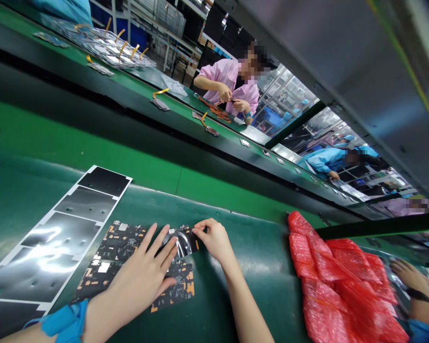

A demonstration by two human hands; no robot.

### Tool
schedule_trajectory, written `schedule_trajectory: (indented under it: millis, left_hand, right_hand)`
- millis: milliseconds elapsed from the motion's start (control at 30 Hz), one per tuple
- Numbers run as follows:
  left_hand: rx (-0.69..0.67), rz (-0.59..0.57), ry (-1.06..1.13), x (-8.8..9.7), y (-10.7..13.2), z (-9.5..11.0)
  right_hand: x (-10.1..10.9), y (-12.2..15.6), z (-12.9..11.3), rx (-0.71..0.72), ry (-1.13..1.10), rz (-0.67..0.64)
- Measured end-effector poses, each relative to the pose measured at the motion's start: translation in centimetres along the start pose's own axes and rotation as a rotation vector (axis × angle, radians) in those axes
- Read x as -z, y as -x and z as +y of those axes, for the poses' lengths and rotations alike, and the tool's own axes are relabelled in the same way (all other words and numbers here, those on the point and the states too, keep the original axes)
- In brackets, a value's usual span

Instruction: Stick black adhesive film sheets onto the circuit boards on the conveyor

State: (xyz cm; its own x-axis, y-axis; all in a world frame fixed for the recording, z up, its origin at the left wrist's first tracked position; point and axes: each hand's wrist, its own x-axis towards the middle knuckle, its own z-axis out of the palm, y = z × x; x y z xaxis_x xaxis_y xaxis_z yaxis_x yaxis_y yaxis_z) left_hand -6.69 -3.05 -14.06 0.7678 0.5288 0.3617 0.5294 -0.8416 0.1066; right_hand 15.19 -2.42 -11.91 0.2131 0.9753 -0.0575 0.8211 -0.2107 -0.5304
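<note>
My left hand [137,271] lies flat with spread fingers across dark printed boards with copper-coloured patches. One lower board [182,283] shows to the right of its thumb, and another board [123,243] shows to the left of its fingers. A glossy black film [183,245] covers much of the upper right board, with my left fingertips touching its left side. Thumb and forefinger of my right hand [214,240] are pinched at the film's upper right corner. To the left lies a white-edged sheet of black film stickers [62,233].
Red bubble-wrap bundles [329,281] lie at the right, beside another person's hand [409,281]. Behind the green bench runs a conveyor belt [143,97] carrying small parts. A person in pink [214,74] works beyond it. Trays [110,47] stand at the upper left.
</note>
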Motion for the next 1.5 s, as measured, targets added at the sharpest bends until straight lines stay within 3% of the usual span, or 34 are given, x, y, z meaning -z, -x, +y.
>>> schedule_trajectory:
  millis: [133, 467, 800, 1000, 1167, 1233, 1367, 1400, 1500]
  left_hand:
    - [0.004, 0.021, 0.019, 0.2, -0.1, 0.0]
    - [-0.001, 0.005, 0.003, 0.2, -0.3, -0.1]
    - [-0.017, 0.026, -0.030, -0.4, -0.3, 0.2]
    - [0.002, 0.070, -0.018, -0.5, -0.2, 0.4]
    - [0.010, 0.064, -0.005, -1.1, 0.0, 0.3]
    - [0.002, 0.053, -0.011, -1.3, 0.1, 0.3]
    - [-0.006, 0.057, -0.019, -1.5, 0.1, 0.1]
    - [-0.008, 0.074, -0.009, -1.5, 0.1, 0.1]
    - [-0.013, 0.131, 0.037, -1.4, 0.0, -0.1]
  right_hand:
    - [0.0, 0.0, -0.2, -0.009, -0.005, -0.010]
    - [0.5, 1.4, -1.7, 0.146, 0.012, -0.050]
    - [1.5, 1.9, -3.4, 0.157, -0.091, -0.036]
    - [1.5, 1.2, -3.3, 0.145, -0.139, 0.013]
    - [2.4, 1.5, -2.2, 0.077, -0.215, 0.188]
    - [2.3, 2.2, -2.2, 0.050, -0.338, 0.172]
    - [0.6, 3.3, -2.0, -0.143, -0.817, -0.109]
    - [0.3, 3.3, -1.9, -0.179, -0.872, -0.105]
    - [-0.2, 2.8, -1.6, -0.169, -0.854, 0.065]
